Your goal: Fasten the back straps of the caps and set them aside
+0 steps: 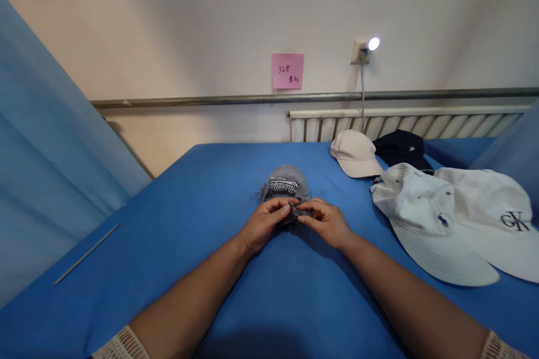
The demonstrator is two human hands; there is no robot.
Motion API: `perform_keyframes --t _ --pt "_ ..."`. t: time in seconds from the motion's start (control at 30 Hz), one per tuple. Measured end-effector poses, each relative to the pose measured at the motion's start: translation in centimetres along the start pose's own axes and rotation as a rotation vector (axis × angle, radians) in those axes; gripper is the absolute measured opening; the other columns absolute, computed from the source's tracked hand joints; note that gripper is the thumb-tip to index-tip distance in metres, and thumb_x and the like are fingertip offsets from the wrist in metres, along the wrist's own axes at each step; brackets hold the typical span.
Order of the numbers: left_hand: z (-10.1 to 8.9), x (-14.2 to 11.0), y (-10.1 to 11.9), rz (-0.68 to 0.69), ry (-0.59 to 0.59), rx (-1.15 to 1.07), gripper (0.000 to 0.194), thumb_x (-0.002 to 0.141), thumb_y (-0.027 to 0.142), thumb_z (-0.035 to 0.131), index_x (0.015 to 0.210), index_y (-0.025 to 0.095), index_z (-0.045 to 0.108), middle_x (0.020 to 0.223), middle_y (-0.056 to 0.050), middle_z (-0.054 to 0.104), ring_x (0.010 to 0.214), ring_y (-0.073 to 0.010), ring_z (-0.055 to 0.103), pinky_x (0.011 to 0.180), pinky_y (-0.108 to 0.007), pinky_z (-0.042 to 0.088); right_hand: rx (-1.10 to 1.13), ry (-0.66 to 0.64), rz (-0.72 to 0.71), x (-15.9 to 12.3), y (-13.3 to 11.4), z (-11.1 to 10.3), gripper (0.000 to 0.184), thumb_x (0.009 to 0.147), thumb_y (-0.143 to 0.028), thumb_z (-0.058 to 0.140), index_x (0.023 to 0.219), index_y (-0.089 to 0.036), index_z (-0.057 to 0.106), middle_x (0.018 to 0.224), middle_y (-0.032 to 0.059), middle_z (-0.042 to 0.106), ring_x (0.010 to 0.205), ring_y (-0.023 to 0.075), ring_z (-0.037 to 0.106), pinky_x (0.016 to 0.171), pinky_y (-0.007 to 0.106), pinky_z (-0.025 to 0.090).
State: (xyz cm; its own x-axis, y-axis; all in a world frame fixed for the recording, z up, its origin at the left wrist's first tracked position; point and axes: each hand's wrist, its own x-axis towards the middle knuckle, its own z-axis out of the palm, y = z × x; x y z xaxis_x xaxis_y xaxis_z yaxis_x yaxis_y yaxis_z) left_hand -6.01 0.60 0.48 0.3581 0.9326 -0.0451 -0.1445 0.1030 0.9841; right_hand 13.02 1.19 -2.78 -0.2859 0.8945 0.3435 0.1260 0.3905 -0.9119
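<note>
A grey, frayed-looking baseball cap [285, 175] with white lettering lies on the blue-covered table [177, 207], its dark strap side facing me. My left hand [268, 221] pinches the cap's dark edge or strap between thumb and fingers. Close beside it, my right hand [325, 221] pinches the same dark piece from the other side. The fingertips of both hands nearly meet at the near end of the cap. Exactly how the strap is fastened is hidden by the fingers.
To the right lie a beige cap [352, 151], a black cap [402, 146], a pale cap with a small emblem [421, 213] and a white cap with letters [497, 202]. A thin stick [86, 254] lies at left. Behind are a pipe [210, 100] and a radiator [404, 120].
</note>
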Motion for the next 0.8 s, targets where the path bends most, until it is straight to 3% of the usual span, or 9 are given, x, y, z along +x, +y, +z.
perform_keyframes --t 0.2,0.6,0.8 --pt "0.04 0.02 0.2 0.033 -0.01 0.091 0.024 0.075 0.037 0.072 0.07 0.015 0.064 0.109 -0.008 0.061 0.093 -0.0174 0.055 0.08 -0.028 0.043 -0.029 0.006 -0.044 0.03 -0.06 -0.13 0.024 0.077 -0.036 0.069 0.096 -0.023 0.072 0.083 0.0028 0.062 0.059 0.0111 0.051 0.053 0.025 0.043" --pt "0.43 0.23 0.3 0.028 0.054 0.189 0.016 0.064 0.023 0.07 0.058 0.014 0.058 0.094 -0.007 0.064 0.087 -0.0177 0.056 0.078 -0.03 0.041 -0.115 -0.055 -0.119 -0.3 -0.28 0.03 0.021 0.08 -0.031 0.067 0.1 -0.026 0.071 0.085 0.0031 0.06 0.066 0.0139 0.054 0.057 0.026 0.045" --pt "0.57 0.12 0.53 0.015 0.032 0.236 0.013 0.061 0.019 0.065 0.054 0.014 0.055 0.093 -0.007 0.064 0.085 -0.0178 0.056 0.072 -0.029 0.038 -0.164 -0.098 -0.172 -0.4 -0.43 0.05 0.021 0.081 -0.027 0.066 0.102 -0.027 0.07 0.084 0.0025 0.059 0.069 0.0147 0.055 0.06 0.028 0.045"
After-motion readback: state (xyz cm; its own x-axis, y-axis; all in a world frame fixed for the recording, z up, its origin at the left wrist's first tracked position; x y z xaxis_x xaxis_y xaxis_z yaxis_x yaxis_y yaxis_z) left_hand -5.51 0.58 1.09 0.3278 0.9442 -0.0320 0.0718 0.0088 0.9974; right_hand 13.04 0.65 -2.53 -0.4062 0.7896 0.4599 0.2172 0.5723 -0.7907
